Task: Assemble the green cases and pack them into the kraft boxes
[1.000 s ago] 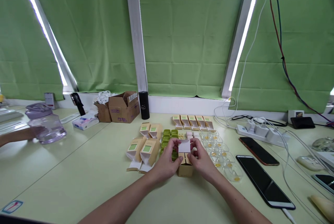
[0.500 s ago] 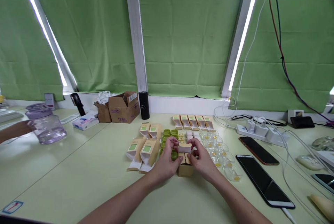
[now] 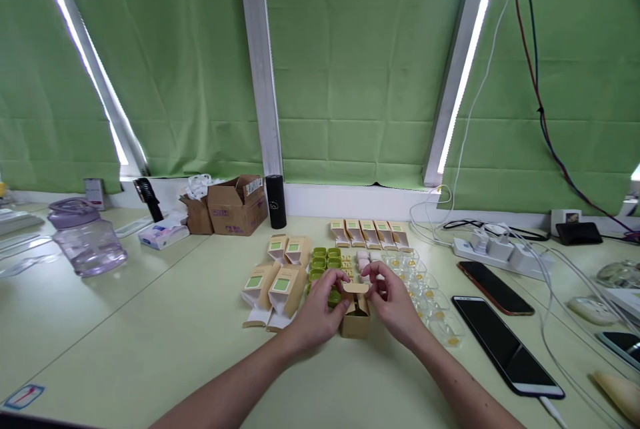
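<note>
At bench centre, my left hand (image 3: 320,309) and right hand (image 3: 395,302) grasp a small kraft carton (image 3: 356,317), fingers pressing its top flap down; tucking it calls for firm thumbs, green caps (image 3: 323,265) at eleven o'clock.

1. Small kraft cartons (image 3: 273,285) near the middle of the table (image 3: 125,335): each bears a green label panel; no lettering can be read.
2. Open corrugated box (image 3: 239,205) near the table's far edge: purple print on the side and a white sticker on a flap; both too small to read.
3. Black cylinder (image 3: 276,201) at the far edge: a faint ring of light dots; no characters can be made out.
4. Sticker (image 3: 23,395) at the table's near left corner: blue border, red mark inside; not readable.
5. Tissue pack (image 3: 164,234) near the far left edge: blue print, not readable.
</note>
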{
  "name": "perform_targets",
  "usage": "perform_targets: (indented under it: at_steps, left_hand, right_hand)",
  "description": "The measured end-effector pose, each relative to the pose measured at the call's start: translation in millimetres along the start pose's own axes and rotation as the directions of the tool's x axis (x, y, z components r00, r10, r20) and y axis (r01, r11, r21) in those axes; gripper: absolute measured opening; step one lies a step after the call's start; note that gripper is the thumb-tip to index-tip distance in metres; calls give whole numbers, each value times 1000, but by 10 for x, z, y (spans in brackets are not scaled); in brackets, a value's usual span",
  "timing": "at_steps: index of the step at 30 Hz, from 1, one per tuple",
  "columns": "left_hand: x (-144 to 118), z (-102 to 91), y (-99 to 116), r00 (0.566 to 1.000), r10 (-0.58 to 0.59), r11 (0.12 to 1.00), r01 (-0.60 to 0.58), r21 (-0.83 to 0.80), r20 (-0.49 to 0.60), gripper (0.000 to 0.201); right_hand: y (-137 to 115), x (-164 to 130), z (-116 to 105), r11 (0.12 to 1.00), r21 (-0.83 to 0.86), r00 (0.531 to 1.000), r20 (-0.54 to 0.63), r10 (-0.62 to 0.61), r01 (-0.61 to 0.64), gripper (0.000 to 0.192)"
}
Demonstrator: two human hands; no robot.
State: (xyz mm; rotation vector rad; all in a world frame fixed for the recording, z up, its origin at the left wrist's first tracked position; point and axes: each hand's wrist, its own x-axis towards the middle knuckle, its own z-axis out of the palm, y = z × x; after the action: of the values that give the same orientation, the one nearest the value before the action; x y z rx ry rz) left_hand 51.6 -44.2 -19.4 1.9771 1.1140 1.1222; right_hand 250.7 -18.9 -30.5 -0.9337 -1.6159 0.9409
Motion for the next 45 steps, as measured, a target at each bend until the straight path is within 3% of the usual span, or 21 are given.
perform_targets:
  at_steps: [9,18,24,27,35,45]
  left_hand:
    - [19,0,8,999,50,998,-50,25,-14,14]
    - [31,-18,22,995,97,995,-97,23,-5,14]
    - [38,-90,68,993,119,992,-119,-44,9,19]
    - [11,-133,108,988,155,987,-155,-42,-5,9]
    - [-60,-215,151,950,301,920,-313,235,89,7]
    - [-52,-193,79,917,389,865,-396,307,86,10]
  right_hand:
    - [-167,-30,-94,989,-46,988,-57,-141,138,11]
    - [-269,-114,-144,895,-214,917,173,-360,392,12]
    - [-239,-123,-157,851,-316,903,241,-355,419,19]
    - [-259,-124,-169,821,-356,890,272,-367,447,19]
    - [-268,-133,-166,782,-398,871,328,-367,479,17]
    - [-278,-146,-166,738,-449,857,367,-362,504,22]
